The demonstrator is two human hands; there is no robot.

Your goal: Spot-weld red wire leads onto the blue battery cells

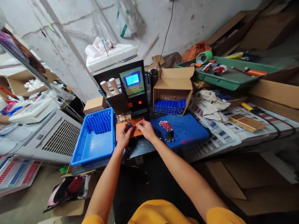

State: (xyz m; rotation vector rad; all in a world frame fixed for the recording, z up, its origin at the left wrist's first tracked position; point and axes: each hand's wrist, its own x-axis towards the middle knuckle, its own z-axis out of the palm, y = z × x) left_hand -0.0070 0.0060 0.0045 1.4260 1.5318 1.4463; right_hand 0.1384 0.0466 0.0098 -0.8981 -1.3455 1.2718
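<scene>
My left hand (124, 134) is closed around a blue cylindrical battery cell (129, 124), held over the orange plate (137, 133) in front of a spot-welding machine (134, 84). Just to its right, my right hand (145, 129) has its fingertips pinched together. A thin dark wire seems to run between the hands, but what the right fingers hold is too small to make out. The machine's electrode tips (125, 117) sit right above the left hand. On the blue mat (193, 129) to the right lies a bundle of red and black wires (167, 127).
Left of the plate stands a blue tray (93, 152) with rows of blue cells. An open cardboard box (174, 84) behind the mat holds more cells. Farther right are a green tray (247, 84) with tools, a pale cloth (211, 104) and a brown board (247, 122).
</scene>
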